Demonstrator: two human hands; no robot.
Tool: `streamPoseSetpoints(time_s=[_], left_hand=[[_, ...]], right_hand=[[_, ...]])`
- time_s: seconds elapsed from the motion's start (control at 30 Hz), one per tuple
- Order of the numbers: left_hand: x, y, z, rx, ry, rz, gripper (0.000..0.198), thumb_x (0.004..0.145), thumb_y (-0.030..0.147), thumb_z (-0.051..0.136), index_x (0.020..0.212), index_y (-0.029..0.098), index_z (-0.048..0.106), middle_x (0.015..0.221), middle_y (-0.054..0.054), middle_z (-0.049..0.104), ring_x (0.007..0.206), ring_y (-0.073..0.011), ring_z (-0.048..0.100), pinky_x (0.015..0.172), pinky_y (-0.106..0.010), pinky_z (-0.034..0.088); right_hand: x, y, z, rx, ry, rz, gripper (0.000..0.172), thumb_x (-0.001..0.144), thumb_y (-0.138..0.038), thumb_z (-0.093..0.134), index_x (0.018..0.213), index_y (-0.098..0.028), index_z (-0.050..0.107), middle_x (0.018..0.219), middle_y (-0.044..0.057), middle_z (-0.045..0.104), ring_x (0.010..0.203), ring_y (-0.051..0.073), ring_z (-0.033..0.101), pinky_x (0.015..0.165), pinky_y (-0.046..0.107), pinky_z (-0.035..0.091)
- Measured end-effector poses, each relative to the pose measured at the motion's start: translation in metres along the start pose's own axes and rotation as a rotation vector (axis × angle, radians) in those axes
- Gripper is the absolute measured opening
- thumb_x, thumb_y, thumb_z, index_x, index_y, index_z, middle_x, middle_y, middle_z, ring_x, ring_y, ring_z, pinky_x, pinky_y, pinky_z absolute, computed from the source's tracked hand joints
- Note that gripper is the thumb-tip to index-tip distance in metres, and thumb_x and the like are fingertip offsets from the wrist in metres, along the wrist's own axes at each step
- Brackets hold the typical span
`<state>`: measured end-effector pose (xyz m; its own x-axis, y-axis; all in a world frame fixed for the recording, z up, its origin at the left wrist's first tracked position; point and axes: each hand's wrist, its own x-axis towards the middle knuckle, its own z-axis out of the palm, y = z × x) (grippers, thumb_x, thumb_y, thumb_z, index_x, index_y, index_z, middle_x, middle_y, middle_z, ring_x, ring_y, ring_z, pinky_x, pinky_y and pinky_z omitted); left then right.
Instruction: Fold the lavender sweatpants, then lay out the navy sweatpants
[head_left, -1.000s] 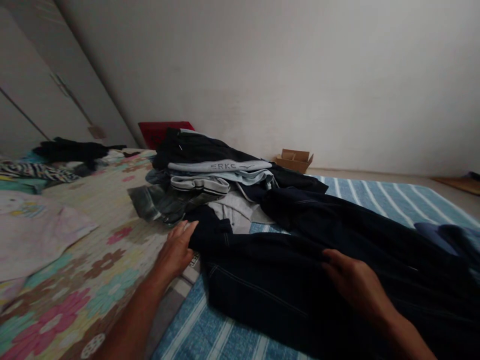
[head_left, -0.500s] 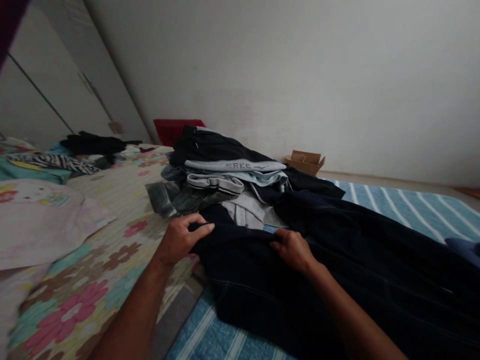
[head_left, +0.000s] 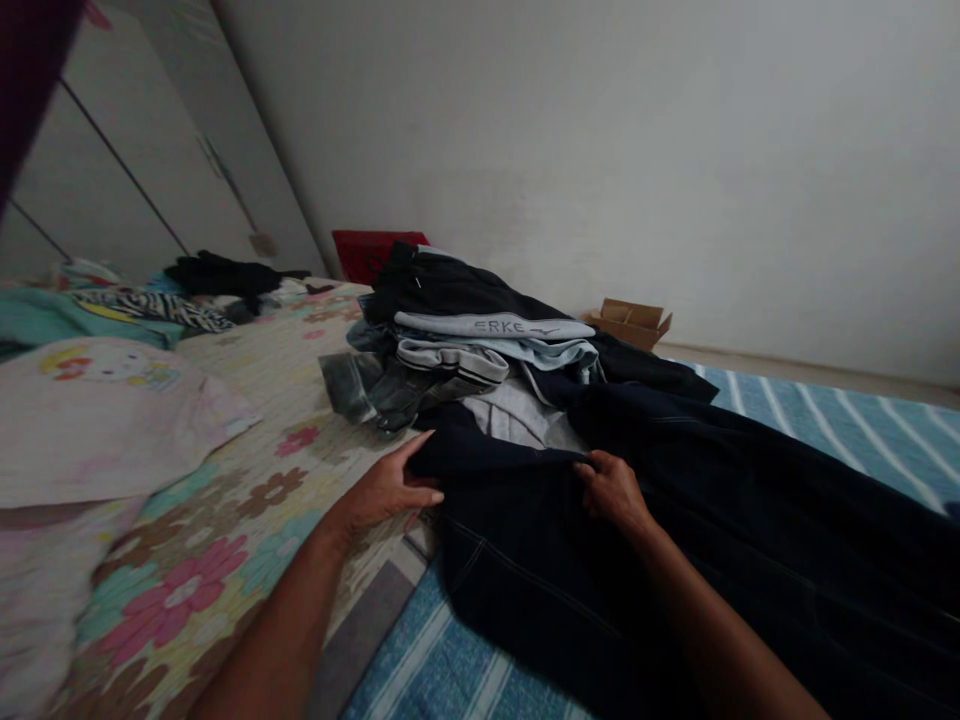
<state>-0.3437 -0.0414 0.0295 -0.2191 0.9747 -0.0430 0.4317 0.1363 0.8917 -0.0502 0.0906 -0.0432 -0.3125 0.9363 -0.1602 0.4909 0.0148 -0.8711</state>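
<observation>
Right hand (head_left: 611, 490) pinches navy trousers (head_left: 637, 590), cardboard box (head_left: 630, 324) beyond.

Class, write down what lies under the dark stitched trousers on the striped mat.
Under the dark stitched trousers, the blue-and-white striped mat shows at their edge and a grey garment tucks beneath their far end; the rest is covered.

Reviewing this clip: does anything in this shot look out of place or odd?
A crumpled piece of faded denim juts sideways from the folded clothes pile onto the floral bedspread, looking askew beside the flatter stacked layers.
</observation>
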Motion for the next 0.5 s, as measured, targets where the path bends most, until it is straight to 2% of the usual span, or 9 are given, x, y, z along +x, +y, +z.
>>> streamPoseSetpoints(time_s=[0.07,0.13,0.2,0.27,0.37,0.4,0.5], left_hand=[[0.003,-0.003,0.003,-0.024,0.068,0.004,0.079,0.053,0.040,0.077,0.124,0.014,0.054,0.103,-0.010,0.068,0.092,-0.0282,0.064,0.081,-0.040,0.051],[0.010,-0.003,0.009,-0.076,0.169,0.043,0.062,0.050,0.038,0.077,0.105,0.013,0.065,0.092,-0.008,0.070,0.088,-0.0272,0.064,0.079,-0.037,0.051],[0.015,-0.001,0.015,-0.188,0.280,0.075,0.049,0.046,0.034,0.078,0.089,0.013,0.069,0.081,-0.005,0.070,0.079,-0.0243,0.064,0.074,-0.033,0.051],[0.016,0.008,0.015,-0.292,0.386,0.085,0.043,0.045,0.034,0.076,0.081,0.013,0.067,0.069,-0.002,0.066,0.067,-0.0201,0.063,0.065,-0.030,0.049],[0.008,0.034,-0.002,-0.328,0.522,0.082,0.043,0.046,0.036,0.074,0.081,0.015,0.062,0.054,0.005,0.055,0.051,-0.0137,0.055,0.051,-0.023,0.043],[0.005,0.046,-0.012,-0.296,0.527,0.066,0.044,0.046,0.036,0.075,0.083,0.016,0.061,0.053,0.007,0.054,0.048,-0.0123,0.053,0.048,-0.022,0.040],[0.008,0.071,-0.044,-0.002,0.414,-0.023,0.048,0.053,0.042,0.074,0.091,0.016,0.062,0.061,0.005,0.059,0.052,-0.0127,0.054,0.048,-0.021,0.039]], right_hand=[[0.000,0.001,0.002,0.041,-0.012,0.003,0.016,0.084,-0.034,0.048,0.086,-0.019,0.052,0.045,-0.006,0.052,0.033,0.011,0.050,0.034,0.018,0.033],[-0.001,0.001,0.003,0.083,-0.030,-0.007,0.017,0.083,-0.035,0.047,0.085,-0.019,0.050,0.044,-0.006,0.052,0.032,0.011,0.049,0.033,0.018,0.032],[-0.005,-0.001,0.001,0.122,-0.050,-0.026,0.018,0.083,-0.037,0.046,0.083,-0.019,0.048,0.044,-0.006,0.051,0.033,0.011,0.048,0.033,0.018,0.032],[-0.011,-0.005,-0.002,0.149,-0.072,-0.050,0.021,0.082,-0.040,0.044,0.082,-0.019,0.047,0.045,-0.006,0.052,0.034,0.011,0.049,0.033,0.018,0.033],[-0.020,-0.015,-0.011,0.152,-0.100,-0.096,0.026,0.081,-0.044,0.045,0.084,-0.019,0.049,0.048,-0.005,0.053,0.037,0.011,0.051,0.036,0.019,0.035],[-0.022,-0.018,-0.013,0.144,-0.105,-0.112,0.028,0.081,-0.046,0.045,0.086,-0.019,0.050,0.049,-0.005,0.054,0.038,0.011,0.052,0.036,0.019,0.036],[-0.023,-0.028,-0.016,0.087,-0.096,-0.150,0.032,0.083,-0.049,0.044,0.093,-0.019,0.052,0.053,-0.004,0.055,0.042,0.012,0.053,0.039,0.020,0.037]])
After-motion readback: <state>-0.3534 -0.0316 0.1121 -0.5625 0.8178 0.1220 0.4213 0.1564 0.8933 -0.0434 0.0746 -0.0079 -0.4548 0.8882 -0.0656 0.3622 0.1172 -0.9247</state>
